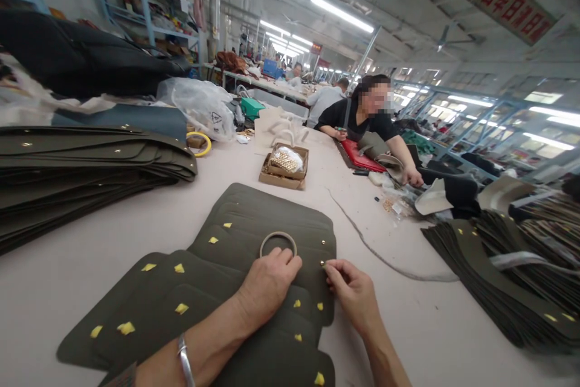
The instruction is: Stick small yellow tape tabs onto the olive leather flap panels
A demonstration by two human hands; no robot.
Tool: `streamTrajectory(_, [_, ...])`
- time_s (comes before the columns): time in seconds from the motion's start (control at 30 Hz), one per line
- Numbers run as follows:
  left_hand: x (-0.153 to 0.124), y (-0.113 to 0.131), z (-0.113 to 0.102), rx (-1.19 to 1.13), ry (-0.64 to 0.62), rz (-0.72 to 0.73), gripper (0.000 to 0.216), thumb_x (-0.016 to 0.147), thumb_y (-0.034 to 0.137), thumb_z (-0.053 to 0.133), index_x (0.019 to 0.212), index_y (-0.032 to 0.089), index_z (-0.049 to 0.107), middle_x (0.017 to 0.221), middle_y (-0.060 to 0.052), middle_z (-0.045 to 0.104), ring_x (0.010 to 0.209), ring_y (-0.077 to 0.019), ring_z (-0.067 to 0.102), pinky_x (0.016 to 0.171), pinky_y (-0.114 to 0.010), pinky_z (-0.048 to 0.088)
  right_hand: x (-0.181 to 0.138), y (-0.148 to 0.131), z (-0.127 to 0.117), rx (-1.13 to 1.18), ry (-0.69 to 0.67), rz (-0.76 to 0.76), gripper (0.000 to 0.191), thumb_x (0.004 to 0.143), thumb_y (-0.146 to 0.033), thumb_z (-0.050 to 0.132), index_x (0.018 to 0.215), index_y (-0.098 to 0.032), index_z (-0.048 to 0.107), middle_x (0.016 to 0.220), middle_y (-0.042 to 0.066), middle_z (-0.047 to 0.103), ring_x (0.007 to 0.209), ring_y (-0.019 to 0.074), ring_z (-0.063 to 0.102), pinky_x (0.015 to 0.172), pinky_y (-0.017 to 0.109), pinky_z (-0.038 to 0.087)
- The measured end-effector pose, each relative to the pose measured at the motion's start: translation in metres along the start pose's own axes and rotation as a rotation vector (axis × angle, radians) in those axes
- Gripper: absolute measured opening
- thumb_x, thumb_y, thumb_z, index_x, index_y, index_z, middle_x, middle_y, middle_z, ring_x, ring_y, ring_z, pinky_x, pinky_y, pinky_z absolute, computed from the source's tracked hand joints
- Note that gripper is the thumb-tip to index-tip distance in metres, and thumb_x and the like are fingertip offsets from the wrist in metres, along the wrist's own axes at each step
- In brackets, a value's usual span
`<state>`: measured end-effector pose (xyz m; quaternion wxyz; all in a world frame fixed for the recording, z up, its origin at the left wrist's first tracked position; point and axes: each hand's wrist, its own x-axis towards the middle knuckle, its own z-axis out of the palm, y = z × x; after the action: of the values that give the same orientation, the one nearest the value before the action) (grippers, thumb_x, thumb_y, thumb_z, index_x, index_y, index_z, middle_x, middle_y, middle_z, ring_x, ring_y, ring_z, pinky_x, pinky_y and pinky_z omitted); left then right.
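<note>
Dark olive leather panels [203,290] with small yellow tabs lie overlapped on the white table in front of me. My left hand [267,281] rests fist-like on the top panel, fingers curled beside a pale ring [278,243] lying there. My right hand [351,290] pinches a tiny gold stud [322,264] at the right edge of that panel. Another gold stud [323,243] sits a little higher on the same edge. A silver bangle [185,360] circles my left wrist.
A tall stack of olive panels [81,169] fills the left. A cardboard box of gold hardware [284,165] stands mid-table. More olive pieces [507,278] fan out at right. A person in black [362,121] works across the table. A grey cord [371,251] trails over the surface.
</note>
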<state>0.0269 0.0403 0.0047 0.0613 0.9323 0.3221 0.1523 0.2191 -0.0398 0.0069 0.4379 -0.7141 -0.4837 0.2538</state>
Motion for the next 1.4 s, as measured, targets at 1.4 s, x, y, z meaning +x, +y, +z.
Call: streamTrajectory(1.4, [0.008, -0.02, 0.005, -0.116, 0.21, -0.155, 0.023, 0.091, 0.008, 0.041, 0.098, 0.019, 0.059, 0.096, -0.005, 0.06, 0.093, -0.0213, 0.05, 0.087, -0.037, 0.041, 0.013, 0.001, 0.009, -0.361, 0.136, -0.254, 0.028, 0.083, -0.038, 0.055, 0.102, -0.022, 0.068, 0.09, 0.005, 0.068, 0.066, 0.0173, 0.064, 0.066, 0.029, 0.053])
